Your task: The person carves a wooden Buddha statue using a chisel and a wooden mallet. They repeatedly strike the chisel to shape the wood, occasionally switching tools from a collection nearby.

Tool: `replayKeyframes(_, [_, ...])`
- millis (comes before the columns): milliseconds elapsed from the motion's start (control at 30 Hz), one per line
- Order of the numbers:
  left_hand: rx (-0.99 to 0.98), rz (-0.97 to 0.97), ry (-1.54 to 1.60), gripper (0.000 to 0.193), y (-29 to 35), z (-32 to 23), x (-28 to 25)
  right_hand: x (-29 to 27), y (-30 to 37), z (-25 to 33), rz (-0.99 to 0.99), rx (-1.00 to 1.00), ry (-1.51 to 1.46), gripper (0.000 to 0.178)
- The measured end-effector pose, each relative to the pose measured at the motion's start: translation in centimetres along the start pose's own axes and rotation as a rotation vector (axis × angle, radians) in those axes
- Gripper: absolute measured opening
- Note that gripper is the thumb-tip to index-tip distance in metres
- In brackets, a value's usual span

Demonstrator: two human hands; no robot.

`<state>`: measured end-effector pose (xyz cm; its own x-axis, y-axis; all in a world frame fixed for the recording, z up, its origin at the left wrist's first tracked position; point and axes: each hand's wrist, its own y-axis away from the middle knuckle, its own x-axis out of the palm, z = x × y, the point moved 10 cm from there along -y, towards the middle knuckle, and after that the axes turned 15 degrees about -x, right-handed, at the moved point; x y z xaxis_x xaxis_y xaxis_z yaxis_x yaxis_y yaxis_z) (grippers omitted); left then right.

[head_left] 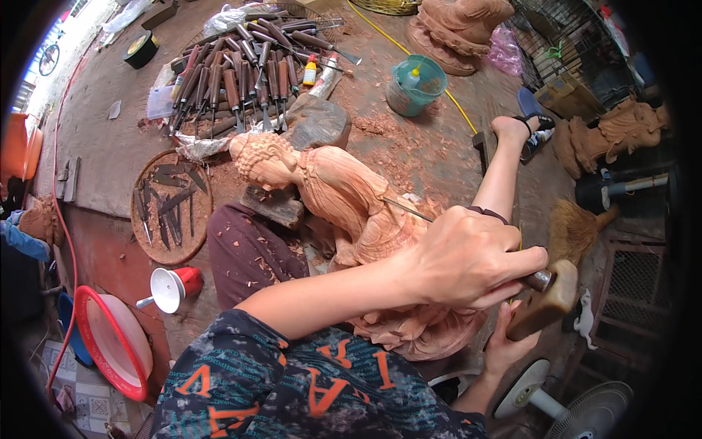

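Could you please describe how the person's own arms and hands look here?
Both the left hand and the right hand are ungloved, and the visible forearms are uncovered. The left sleeve is short, dark and mottled, with large orange lettering and smaller teal print. No cables show on either arm.

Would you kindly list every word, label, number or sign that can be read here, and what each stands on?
Shirt: large orange capitals with smaller teal lettering; described only, not transcribed.
Small yellow bottle with a red cap: any print is too small to read.
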<state>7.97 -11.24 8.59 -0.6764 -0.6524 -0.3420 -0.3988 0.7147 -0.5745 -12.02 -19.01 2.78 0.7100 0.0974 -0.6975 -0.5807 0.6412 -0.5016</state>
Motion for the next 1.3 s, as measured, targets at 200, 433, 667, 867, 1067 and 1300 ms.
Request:
replayKeyframes(200, [-0.061,-0.108,0.028,0.037,-0.9,0.7,-1.0,-0.5,-1.8,1.1,-0.046,-0.002,-0.044,0.042])
replayKeyframes(433, [-0.128,-0.19,-0.011,0.039,-2.0,1.4,-2.1,-0.3,-4.1,1.6,0.018,0.041,-0.06,0.048])
replayKeyframes(667, [-0.116,-0.282,0.016,0.041,-2.2,1.6,-2.6,0.0,-4.2,0.9,-0.007,0.063,-0.123,0.052])
replayKeyframes(867, [-0.115,-0.339,0.018,0.027,-2.5,1.7,-3.4,0.2,-5.1,1.8,0.035,0.023,-0.086,0.048])
replayKeyframes(1067, [-0.113,-0.36,0.003,0.026,-2.6,1.5,-3.6,0.5,-5.4,2.7,0.019,0.024,-0.117,0.033])
replayKeyframes(1300, [-0.13,-0.38,-0.016,0.028,-2.1,0.2,-3.4,0.8,-5.5,2.1,0.007,0.072,-0.21,0.043])
